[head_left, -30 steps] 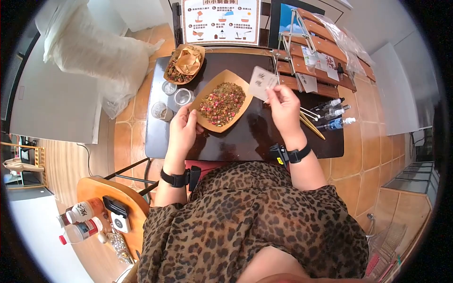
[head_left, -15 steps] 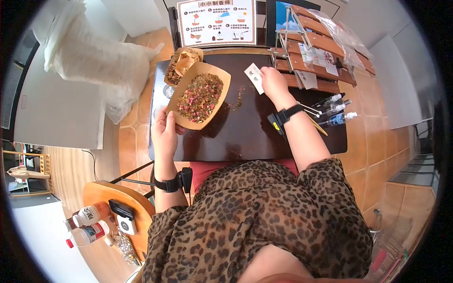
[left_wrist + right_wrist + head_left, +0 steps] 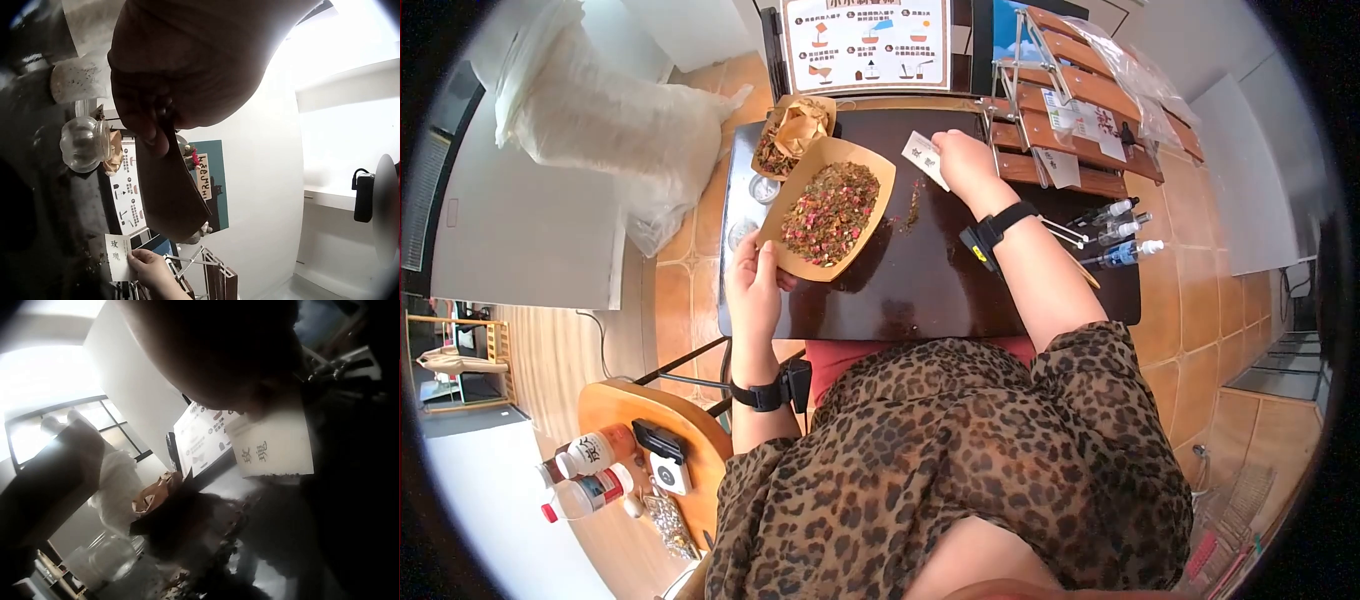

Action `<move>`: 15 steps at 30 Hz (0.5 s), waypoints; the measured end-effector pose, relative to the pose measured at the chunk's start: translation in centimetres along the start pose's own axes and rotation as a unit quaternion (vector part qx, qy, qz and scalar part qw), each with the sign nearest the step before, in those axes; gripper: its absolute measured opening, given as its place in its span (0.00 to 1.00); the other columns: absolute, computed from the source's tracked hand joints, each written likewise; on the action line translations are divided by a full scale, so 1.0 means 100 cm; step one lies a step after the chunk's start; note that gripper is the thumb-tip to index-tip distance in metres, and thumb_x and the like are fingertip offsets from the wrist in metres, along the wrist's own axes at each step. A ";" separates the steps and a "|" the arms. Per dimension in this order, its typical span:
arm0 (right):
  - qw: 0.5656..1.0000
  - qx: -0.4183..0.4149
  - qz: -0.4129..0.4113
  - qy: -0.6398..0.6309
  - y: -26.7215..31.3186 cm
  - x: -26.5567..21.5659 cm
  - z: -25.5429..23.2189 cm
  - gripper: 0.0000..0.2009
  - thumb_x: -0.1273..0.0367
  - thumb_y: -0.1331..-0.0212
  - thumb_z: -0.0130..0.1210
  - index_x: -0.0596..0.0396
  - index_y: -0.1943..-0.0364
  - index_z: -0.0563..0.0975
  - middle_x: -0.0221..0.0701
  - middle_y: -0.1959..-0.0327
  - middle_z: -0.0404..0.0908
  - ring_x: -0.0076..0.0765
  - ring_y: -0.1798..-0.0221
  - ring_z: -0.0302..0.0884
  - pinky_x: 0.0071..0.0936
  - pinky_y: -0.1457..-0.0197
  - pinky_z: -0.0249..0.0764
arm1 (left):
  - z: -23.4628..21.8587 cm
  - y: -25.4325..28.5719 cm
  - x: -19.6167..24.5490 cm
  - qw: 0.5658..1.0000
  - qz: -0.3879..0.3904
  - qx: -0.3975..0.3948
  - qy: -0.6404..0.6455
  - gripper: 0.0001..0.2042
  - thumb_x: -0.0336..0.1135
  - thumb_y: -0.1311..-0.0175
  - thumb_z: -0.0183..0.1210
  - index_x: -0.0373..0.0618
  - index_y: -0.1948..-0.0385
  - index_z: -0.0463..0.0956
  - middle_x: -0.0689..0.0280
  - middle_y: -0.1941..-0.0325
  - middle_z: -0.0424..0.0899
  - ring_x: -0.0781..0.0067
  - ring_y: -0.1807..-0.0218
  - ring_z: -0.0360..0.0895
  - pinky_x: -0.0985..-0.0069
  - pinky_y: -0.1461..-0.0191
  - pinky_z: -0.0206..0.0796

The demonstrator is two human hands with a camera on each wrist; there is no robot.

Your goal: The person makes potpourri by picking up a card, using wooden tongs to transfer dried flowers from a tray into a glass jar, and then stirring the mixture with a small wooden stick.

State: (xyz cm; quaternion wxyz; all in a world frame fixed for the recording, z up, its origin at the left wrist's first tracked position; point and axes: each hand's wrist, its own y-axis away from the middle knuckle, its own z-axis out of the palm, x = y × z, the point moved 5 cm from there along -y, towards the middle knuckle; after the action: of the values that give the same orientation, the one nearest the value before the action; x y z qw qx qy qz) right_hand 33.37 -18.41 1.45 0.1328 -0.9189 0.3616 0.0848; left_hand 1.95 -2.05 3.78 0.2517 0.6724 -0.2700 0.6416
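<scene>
My left hand point(image 3: 755, 285) grips the near-left edge of a brown paper tray point(image 3: 794, 192), thumb on the rim. The tray carries a dried petal and herb mix point(image 3: 832, 215) with pink bits. In the left wrist view the tray's dark underside point(image 3: 169, 194) faces the camera. My right hand point(image 3: 968, 165) pinches a white card point(image 3: 922, 155) with two printed characters. In the right wrist view the card's lower edge is right at the dark tabletop, with crumbs along it. A thin trail of dried bits point(image 3: 914, 200) lies on the table beside the card.
Behind the held tray stands a second paper tray with crumpled brown paper point(image 3: 802, 130). Glass jars point(image 3: 764, 188) are at the left edge. Spray bottles point(image 3: 1118, 252) and white sticks lie right. Wooden folding racks point(image 3: 1060, 110) and a printed instruction sheet point(image 3: 865, 50) stand at the back.
My left hand has moved the tray leftward, baring the trail of dried bits. My right hand has brought the card from beside the tray down toward the tabletop, then slightly left.
</scene>
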 end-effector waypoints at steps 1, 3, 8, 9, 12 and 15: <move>1.000 -0.002 -0.014 -0.007 0.004 -0.004 0.000 0.09 0.70 0.37 0.49 0.52 0.63 0.82 0.42 0.61 0.82 0.53 0.54 0.83 0.48 0.52 0.78 | 0.001 0.001 0.002 1.000 -0.001 0.002 -0.002 0.13 0.33 0.22 0.48 0.36 0.44 0.74 0.68 0.70 0.82 0.84 0.77 0.75 0.85 0.72 0.68; 0.999 -0.007 -0.041 -0.020 0.010 -0.009 -0.001 0.09 0.70 0.37 0.49 0.52 0.63 0.82 0.42 0.61 0.82 0.53 0.55 0.83 0.48 0.53 0.78 | 0.003 0.002 0.005 1.000 -0.004 0.004 -0.006 0.13 0.33 0.22 0.48 0.36 0.44 0.74 0.68 0.70 0.82 0.84 0.77 0.75 0.85 0.72 0.68; 0.994 -0.039 -0.093 -0.039 0.021 -0.011 0.012 0.08 0.69 0.40 0.50 0.52 0.65 0.82 0.43 0.63 0.82 0.54 0.57 0.82 0.46 0.53 0.77 | 0.005 0.003 0.001 1.000 -0.002 0.002 -0.010 0.14 0.33 0.22 0.48 0.35 0.44 0.74 0.67 0.70 0.82 0.84 0.77 0.75 0.85 0.73 0.68; 0.994 -0.041 -0.096 -0.040 0.024 -0.011 0.013 0.08 0.69 0.40 0.50 0.52 0.65 0.82 0.43 0.63 0.82 0.54 0.57 0.82 0.46 0.53 0.77 | 0.005 0.003 0.001 1.000 -0.003 0.003 -0.008 0.14 0.33 0.22 0.48 0.35 0.44 0.74 0.67 0.70 0.82 0.84 0.77 0.75 0.84 0.73 0.68; 0.993 -0.046 -0.098 -0.047 0.031 -0.015 0.015 0.08 0.70 0.40 0.50 0.53 0.66 0.82 0.43 0.63 0.82 0.54 0.57 0.82 0.46 0.54 0.77 | 0.003 0.004 -0.002 1.000 -0.006 0.005 -0.006 0.14 0.33 0.22 0.48 0.36 0.44 0.74 0.67 0.70 0.82 0.84 0.77 0.75 0.84 0.73 0.68; 0.991 -0.068 -0.096 -0.065 0.038 -0.016 0.021 0.08 0.70 0.41 0.50 0.53 0.67 0.82 0.44 0.64 0.82 0.55 0.57 0.82 0.47 0.54 0.77 | 0.002 0.003 -0.002 1.000 -0.015 0.007 -0.010 0.14 0.33 0.22 0.48 0.36 0.44 0.74 0.67 0.70 0.82 0.83 0.77 0.75 0.84 0.73 0.68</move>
State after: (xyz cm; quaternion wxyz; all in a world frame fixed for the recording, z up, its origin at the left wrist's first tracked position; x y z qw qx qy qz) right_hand 29.48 -19.47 -0.89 0.1005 -0.9489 0.2552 0.1558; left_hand 1.84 -2.42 3.57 0.2541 0.6847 -0.2581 0.6325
